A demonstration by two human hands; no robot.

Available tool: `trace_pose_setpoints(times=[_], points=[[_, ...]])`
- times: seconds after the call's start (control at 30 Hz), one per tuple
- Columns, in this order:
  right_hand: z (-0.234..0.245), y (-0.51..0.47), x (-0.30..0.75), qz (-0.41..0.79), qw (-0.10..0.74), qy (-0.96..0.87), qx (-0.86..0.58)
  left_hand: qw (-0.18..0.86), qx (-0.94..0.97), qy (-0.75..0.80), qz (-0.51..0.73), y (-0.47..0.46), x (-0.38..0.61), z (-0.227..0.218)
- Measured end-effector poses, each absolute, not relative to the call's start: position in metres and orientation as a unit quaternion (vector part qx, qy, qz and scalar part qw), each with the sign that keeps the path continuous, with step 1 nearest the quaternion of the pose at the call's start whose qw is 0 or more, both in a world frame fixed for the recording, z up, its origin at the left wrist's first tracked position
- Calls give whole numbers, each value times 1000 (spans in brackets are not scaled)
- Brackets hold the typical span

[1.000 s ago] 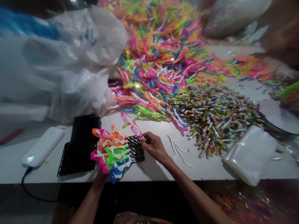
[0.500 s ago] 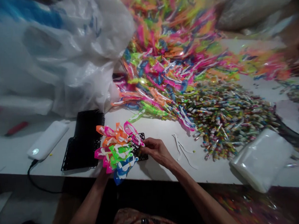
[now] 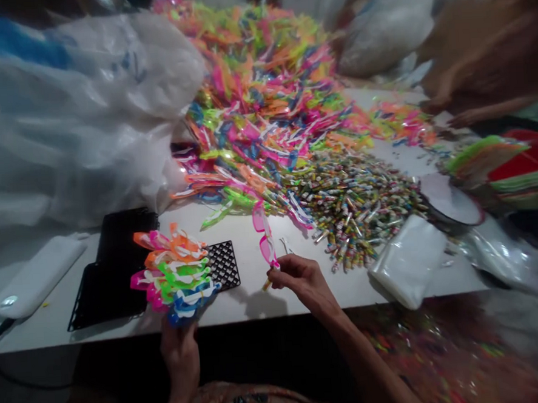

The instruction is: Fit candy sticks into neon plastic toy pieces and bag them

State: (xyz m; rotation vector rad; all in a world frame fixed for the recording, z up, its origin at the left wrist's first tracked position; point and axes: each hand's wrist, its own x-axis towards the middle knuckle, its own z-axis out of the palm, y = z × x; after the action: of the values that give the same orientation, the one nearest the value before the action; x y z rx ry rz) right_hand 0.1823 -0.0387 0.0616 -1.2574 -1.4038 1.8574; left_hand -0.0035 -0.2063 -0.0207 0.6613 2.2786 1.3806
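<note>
My left hand (image 3: 181, 347) is below the table's front edge, closed at the underside of a black lattice tray (image 3: 225, 265); its fingertips are hidden. Rows of looped plastic pieces with white strips, orange (image 3: 176, 247), green (image 3: 182, 273), pink (image 3: 149, 288) and blue (image 3: 184, 307), stand in the tray's left part. The openings on its right side are bare. To the right of the tray, my right hand (image 3: 303, 281) pinches a pink looped plastic piece (image 3: 267, 244) by its lower end, with a small patterned tube (image 3: 267, 284) at the fingertips.
A large heap of bright plastic pieces (image 3: 263, 98) fills the back, with many small patterned tubes (image 3: 355, 202) before it. White plastic bags (image 3: 120, 83) stand left, near black trays (image 3: 110, 284) and a white power bank (image 3: 39, 276). Clear bags (image 3: 409, 260) lie right. Another person's hand (image 3: 473, 116) is beyond.
My right hand has drawn away from the lattice tray to the right, holding the pink piece. My left hand now shows more below the tray. The view has turned rightward.
</note>
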Motion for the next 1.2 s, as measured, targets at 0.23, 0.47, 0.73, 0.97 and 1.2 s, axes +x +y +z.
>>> trace_pose_setpoints(times=[0.23,0.47,0.73,0.97,1.2], points=[[43,-76,203,620,225,-582,-476,431,375,658,491,-173,76,19],[33,-77,212,344,170,-762,-522,462,349,613,538,-92,91,22],[14,-35,224,247,163,-792,-533,416,471,663,406,-70,88,10],[14,-44,217,208,143,-839,-482,340,595,627,370,-55,84,28],[15,-51,224,294,199,-771,-528,344,601,614,379,-55,84,15]])
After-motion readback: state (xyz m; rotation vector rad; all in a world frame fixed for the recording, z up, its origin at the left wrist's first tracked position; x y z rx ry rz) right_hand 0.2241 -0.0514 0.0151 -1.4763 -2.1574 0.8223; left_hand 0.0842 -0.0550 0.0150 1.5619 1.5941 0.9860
